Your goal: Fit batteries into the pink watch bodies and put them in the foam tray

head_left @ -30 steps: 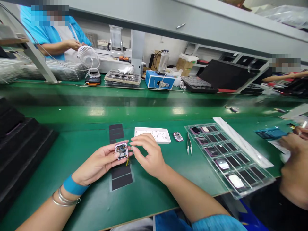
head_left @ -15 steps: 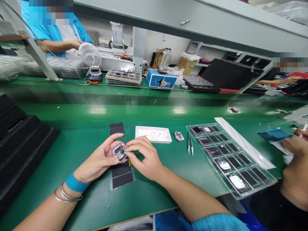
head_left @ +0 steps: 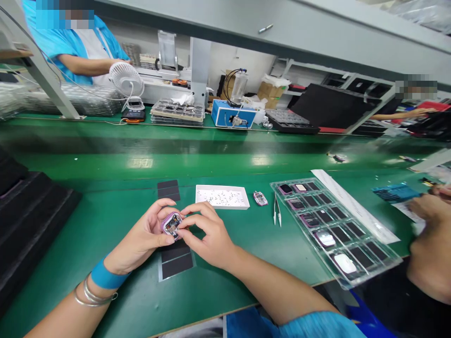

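My left hand [head_left: 150,230] grips a purple smartwatch case [head_left: 171,224] by its edges, its inside facing up with the circuit board exposed. The thumb and index finger of my right hand [head_left: 207,232] come together at the board's right side, touching the case. Whatever lies between those fingertips is too small to make out. Below the case, black film strips [head_left: 177,267] lie on a clear sheet, partly covered by my hands. Just beyond stands a white tray [head_left: 221,188] of tiny parts. A second opened watch case [head_left: 260,198] and white-tipped tweezers [head_left: 277,213] lie to its right.
A clear blister tray [head_left: 338,230] with watch cases and black pads is on the right, beside a white paper strip [head_left: 355,206]. Black foam blocks [head_left: 38,225] stack at left. A co-worker's hand [head_left: 431,211] is at far right. Across the bench are a fan [head_left: 126,80] and a blue machine [head_left: 232,114].
My right fingertips have moved from the case's right edge inward over the board. The case has turned slightly. A yellow strip seen beneath my right fingers is no longer visible.
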{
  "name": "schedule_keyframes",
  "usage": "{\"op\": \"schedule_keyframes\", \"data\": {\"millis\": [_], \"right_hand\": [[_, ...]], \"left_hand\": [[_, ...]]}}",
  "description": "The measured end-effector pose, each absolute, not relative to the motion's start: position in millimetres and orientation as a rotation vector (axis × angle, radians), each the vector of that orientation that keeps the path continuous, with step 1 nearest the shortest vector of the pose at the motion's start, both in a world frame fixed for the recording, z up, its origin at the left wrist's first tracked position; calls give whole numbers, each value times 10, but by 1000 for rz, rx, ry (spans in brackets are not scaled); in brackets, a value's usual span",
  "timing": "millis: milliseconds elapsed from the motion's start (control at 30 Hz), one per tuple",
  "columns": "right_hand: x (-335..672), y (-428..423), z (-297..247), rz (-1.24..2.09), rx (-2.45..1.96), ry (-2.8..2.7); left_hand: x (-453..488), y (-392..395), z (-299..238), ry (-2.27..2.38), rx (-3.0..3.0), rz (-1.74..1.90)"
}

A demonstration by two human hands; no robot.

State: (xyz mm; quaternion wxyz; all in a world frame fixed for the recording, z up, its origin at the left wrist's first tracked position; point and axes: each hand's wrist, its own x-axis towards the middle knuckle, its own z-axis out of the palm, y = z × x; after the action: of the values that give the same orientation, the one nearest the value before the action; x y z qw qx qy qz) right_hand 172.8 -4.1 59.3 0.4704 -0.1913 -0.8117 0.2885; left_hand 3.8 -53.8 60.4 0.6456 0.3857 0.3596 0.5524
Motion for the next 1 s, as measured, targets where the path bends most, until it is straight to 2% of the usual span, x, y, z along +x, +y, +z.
{"op": "schedule_keyframes", "data": {"millis": [500,700,900,1000], "right_hand": [[1739,-37,593,737,-621,-2066],[1808,31,668,544,-581,-2175],[2049,472,654,221,-1054,-2138],[2056,512,633,333,-1077,-2153]], "left_hand": [[52,-522,563,851,858,1237],[31,-519,596,901,782,1209],[20,-537,639,864,695,1230],[29,-544,643,867,673,1209]]}}
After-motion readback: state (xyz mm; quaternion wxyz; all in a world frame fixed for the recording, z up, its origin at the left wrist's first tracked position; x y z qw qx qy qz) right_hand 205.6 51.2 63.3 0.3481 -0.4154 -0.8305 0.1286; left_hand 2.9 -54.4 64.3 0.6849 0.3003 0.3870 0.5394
